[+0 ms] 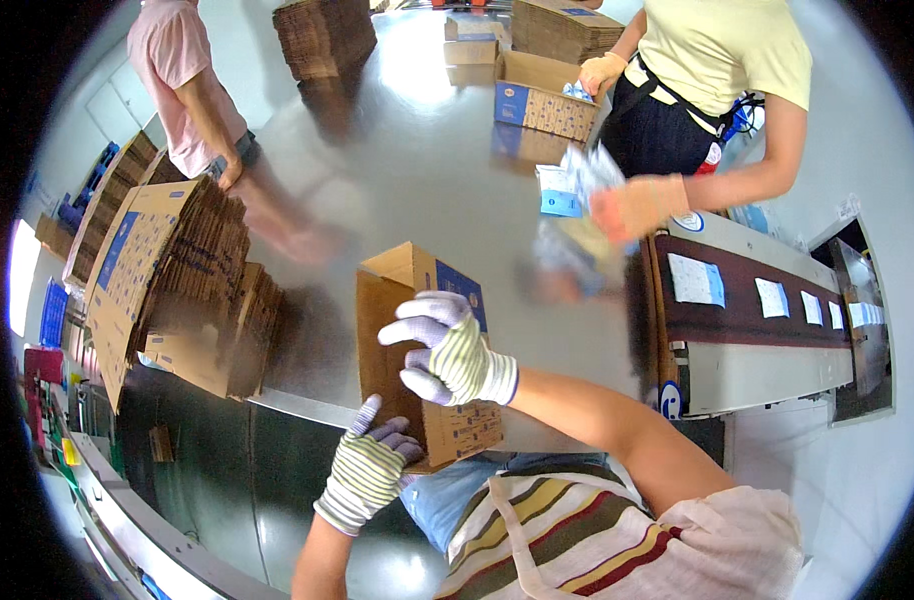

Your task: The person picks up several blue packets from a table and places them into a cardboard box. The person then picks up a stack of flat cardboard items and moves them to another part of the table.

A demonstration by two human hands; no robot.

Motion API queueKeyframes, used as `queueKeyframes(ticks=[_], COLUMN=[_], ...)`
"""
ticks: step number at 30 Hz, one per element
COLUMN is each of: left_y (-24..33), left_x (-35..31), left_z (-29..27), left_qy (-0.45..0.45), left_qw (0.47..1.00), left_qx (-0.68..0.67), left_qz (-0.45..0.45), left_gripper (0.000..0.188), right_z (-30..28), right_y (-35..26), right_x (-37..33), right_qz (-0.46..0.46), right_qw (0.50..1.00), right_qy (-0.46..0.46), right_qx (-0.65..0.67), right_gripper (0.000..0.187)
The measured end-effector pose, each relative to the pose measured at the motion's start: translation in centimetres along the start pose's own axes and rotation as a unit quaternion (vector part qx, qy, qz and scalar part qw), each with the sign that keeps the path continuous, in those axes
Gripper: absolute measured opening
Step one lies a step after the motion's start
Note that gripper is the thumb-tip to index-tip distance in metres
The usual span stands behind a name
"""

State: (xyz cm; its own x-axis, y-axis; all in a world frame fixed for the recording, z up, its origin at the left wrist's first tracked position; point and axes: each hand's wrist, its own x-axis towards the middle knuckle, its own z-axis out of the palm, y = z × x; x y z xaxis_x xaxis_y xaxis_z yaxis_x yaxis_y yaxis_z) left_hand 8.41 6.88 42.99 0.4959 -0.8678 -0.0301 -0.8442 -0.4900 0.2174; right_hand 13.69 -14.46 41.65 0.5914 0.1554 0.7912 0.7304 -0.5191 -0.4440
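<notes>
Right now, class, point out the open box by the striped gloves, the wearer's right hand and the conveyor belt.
Open box (467, 432): head view, on its printed outer wall.
Right hand (453, 350): head view, middle of the glove.
Conveyor belt (740, 300): head view, bare stretch between packets.

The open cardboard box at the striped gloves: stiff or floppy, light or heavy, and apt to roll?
The open cardboard box is probably fairly stiff but may flex at its open side, since its walls look thin. Those thin walls also suggest low weight for its size. Its flat sides make rolling unlikely; sliding seems likelier on the smooth-looking tabletop.
</notes>
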Motion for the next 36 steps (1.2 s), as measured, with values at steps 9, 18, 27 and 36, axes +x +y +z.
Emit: queueKeyframes(ticks=[9, 18, 27, 36], left_y=[1.2, 1.0, 2.5, 2.9], left_x=[0.3, -0.9, 2.1, 6.0], left_z=[-0.9, 0.4, -1.2, -0.1], left_qy=[0.021, 0.055, -0.050, 0.069], left_qw=[0.999, 0.998, 0.996, 0.991], left_qx=[-0.020, -0.033, 0.072, 0.109], left_qz=[-0.018, -0.023, 0.000, 0.019], left_gripper=[0.036, 0.027, 0.025, 0.037], right_z=[1.2, 1.5, 0.2, -3.2], right_y=[2.6, 1.4, 4.1, -1.4], right_x=[-2.2, -10.4, -7.0, -1.5], right_qz=[0.126, 0.564, 0.312, 0.067], right_qw=[0.989, 0.707, 0.910, 0.973], right_qy=[0.059, 0.011, -0.269, -0.221], right_qx=[0.052, 0.426, -0.054, -0.015], right_gripper=[0.034, 0.057, 0.039, 0.026])
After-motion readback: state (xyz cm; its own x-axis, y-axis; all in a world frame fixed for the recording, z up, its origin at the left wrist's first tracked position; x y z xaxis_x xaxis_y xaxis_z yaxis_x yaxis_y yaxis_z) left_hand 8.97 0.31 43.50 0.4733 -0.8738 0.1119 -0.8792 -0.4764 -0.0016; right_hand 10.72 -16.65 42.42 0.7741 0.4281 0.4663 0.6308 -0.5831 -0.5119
